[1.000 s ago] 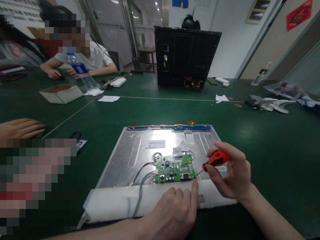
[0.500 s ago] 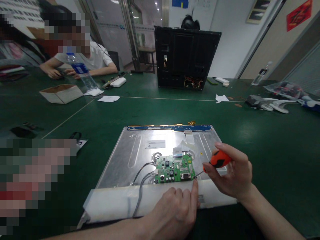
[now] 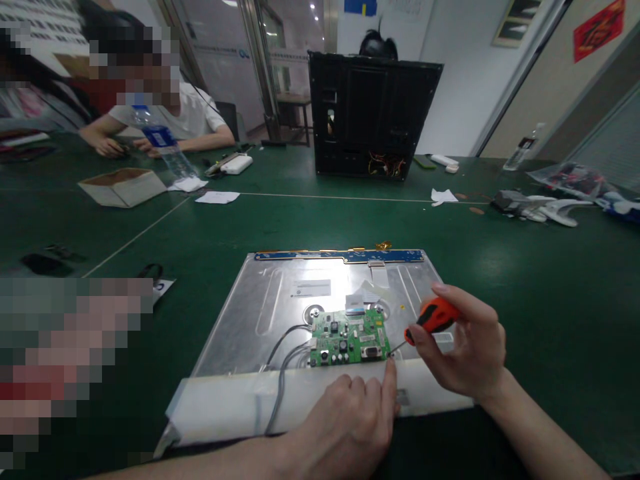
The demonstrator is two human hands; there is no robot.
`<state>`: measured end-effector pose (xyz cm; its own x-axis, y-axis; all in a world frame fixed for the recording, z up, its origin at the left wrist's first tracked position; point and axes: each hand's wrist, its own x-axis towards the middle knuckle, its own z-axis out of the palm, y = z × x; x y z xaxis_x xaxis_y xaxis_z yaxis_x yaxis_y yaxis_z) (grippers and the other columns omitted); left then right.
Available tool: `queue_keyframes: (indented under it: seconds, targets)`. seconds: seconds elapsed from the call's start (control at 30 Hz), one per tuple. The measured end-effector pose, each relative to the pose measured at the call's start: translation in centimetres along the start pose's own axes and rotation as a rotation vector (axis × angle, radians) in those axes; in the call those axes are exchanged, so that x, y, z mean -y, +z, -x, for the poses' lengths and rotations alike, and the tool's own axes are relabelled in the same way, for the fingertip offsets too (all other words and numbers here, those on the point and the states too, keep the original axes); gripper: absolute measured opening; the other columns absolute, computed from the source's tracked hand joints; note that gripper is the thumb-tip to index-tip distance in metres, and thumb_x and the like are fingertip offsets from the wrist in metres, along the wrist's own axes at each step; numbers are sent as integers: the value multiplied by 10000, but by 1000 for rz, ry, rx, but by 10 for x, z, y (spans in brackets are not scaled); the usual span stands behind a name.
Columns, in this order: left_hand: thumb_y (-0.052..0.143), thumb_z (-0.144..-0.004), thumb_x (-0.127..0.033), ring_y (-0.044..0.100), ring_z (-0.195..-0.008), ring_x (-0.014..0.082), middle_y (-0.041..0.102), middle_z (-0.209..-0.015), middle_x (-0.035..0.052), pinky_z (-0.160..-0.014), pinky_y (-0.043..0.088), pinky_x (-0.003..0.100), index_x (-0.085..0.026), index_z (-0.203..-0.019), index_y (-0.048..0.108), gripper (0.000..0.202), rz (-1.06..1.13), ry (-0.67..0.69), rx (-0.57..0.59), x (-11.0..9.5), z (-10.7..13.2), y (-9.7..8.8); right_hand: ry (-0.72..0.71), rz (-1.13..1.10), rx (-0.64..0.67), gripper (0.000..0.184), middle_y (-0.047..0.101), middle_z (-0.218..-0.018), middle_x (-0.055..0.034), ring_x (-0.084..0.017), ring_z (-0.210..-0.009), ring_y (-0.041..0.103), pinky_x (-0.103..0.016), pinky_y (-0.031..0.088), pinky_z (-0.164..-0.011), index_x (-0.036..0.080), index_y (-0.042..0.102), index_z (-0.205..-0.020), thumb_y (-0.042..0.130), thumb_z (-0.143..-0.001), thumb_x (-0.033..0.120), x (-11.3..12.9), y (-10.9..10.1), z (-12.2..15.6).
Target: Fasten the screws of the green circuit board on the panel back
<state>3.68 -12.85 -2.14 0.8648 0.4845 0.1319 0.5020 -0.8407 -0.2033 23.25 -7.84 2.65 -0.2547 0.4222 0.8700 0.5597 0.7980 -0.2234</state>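
Note:
My right hand (image 3: 475,347) grips a red-and-black screwdriver (image 3: 436,316) between thumb and fingers. Its thin shaft slants down left, the tip at the lower right corner of a green circuit board (image 3: 350,337). My left hand (image 3: 353,413) has its index finger stretched out to that same corner, right by the tip; the other fingers are curled and the thumb is mostly hidden. Whether a screw sits under the tip is too small to tell. The board lies on the metal back of a display panel (image 3: 280,293), with grey cables (image 3: 281,383) running from its left side.
White film (image 3: 225,403) covers the panel's near edge, and a blue strip board (image 3: 300,257) lines its far edge. Beyond stand a black monitor housing (image 3: 375,113), a paper box (image 3: 123,187) and a bottle (image 3: 165,143). Plastic parts (image 3: 540,207) lie right. Other people sit across the table.
The screwdriver's handle has turned a little in my right hand, showing its black part differently. My left hand and the board have stayed in place.

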Motion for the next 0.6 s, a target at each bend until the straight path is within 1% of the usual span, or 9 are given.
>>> queue_keyframes:
  seconds: [0.07, 0.17, 0.2, 0.37, 0.5, 0.6]
  targets:
    - [485, -990, -191, 619, -571, 193, 646, -771, 70, -507, 468, 317, 90, -1432, 399, 531, 6, 1, -4, 0, 0, 1, -28, 25, -14, 693, 682, -1033, -54, -152, -634, 639, -280, 581, -493, 238, 376, -1495, 666, -869, 166, 0, 1, -2]
    - [490, -990, -190, 621, -563, 198, 640, -757, 63, -497, 473, 322, 90, -1417, 424, 515, 7, 2, -12, 0, 0, 0, -43, 7, 7, 674, 669, -872, -9, -146, -561, 600, -261, 529, -427, 236, 371, -1494, 668, -891, 181, 0, 0, -5]
    - [497, -988, -193, 622, -558, 199, 640, -756, 61, -490, 476, 324, 89, -1414, 431, 515, 10, 2, -14, 0, 0, -1, -39, -5, 15, 663, 663, -856, -8, -151, -565, 602, -265, 528, -429, 228, 376, -1491, 662, -895, 184, 0, 0, -6]
    - [476, -1009, -196, 633, -550, 203, 649, -765, 58, -465, 496, 330, 85, -1414, 439, 495, 28, -1, -9, 2, -2, -5, 13, -103, 72, 650, 653, -946, -55, -166, -656, 652, -290, 569, -510, 175, 380, -1495, 582, -878, 134, 0, -3, -2]
    - [478, -1010, -194, 640, -559, 200, 656, -770, 65, -472, 502, 316, 74, -1401, 462, 474, 28, 3, 10, 2, -3, -6, 42, -84, 66, 682, 642, -929, -38, -156, -637, 633, -274, 544, -472, 191, 370, -1512, 598, -873, 116, -1, -1, 1]
    - [507, -994, -191, 641, -565, 191, 661, -771, 70, -491, 500, 296, 67, -1405, 464, 487, 14, 9, 22, 2, -3, -6, 0, -48, 31, 710, 639, -891, -15, -145, -582, 592, -270, 505, -424, 199, 358, -1521, 641, -876, 113, -1, 1, -2]
